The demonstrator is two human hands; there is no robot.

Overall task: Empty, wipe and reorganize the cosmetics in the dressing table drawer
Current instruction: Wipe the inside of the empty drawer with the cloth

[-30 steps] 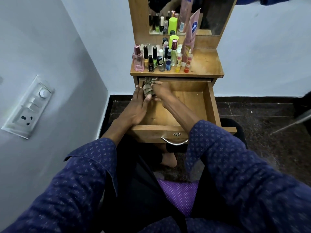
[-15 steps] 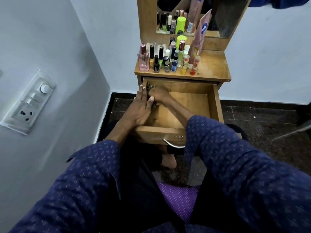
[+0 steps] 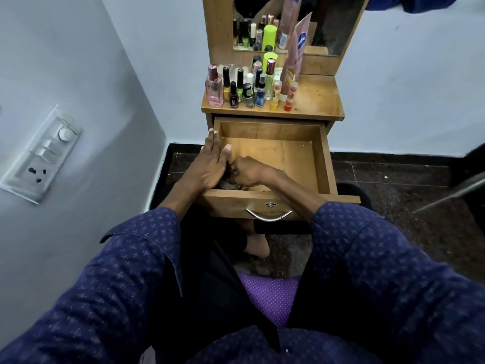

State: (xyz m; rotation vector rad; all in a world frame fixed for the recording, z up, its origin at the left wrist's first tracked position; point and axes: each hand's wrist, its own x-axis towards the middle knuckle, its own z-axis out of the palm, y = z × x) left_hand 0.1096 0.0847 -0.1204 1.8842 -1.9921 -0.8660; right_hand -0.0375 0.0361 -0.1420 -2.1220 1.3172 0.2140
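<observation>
1. Nearest the viewer, two blue patterned sleeves reach forward to the pulled-out drawer (image 3: 273, 158), the landmark for everything here; its front panel carries a curved metal handle (image 3: 269, 217).
2. Inside the drawer's near left corner, the right hand (image 3: 250, 172) has its fingers curled round a dark wad that looks like a cloth (image 3: 228, 184); most of the wad is hidden, so I cannot be sure what it is.
3. The left hand (image 3: 210, 164) lies flat with straight fingers along the drawer's left wall, fingertips at the rim, thumb inside; it holds nothing and seems to steady the drawer.
4. The rest of the drawer floor shows bare wood; emptying looks done, and wiping appears to be the step in hand.
5. Above and behind the drawer, the bottles (image 3: 249, 86) stand crowded on the left of the tabletop (image 3: 317, 101), with a tall pink tube (image 3: 295, 59) leaning on the mirror (image 3: 338, 22); returning them in order is, by my judgement, still left.
</observation>
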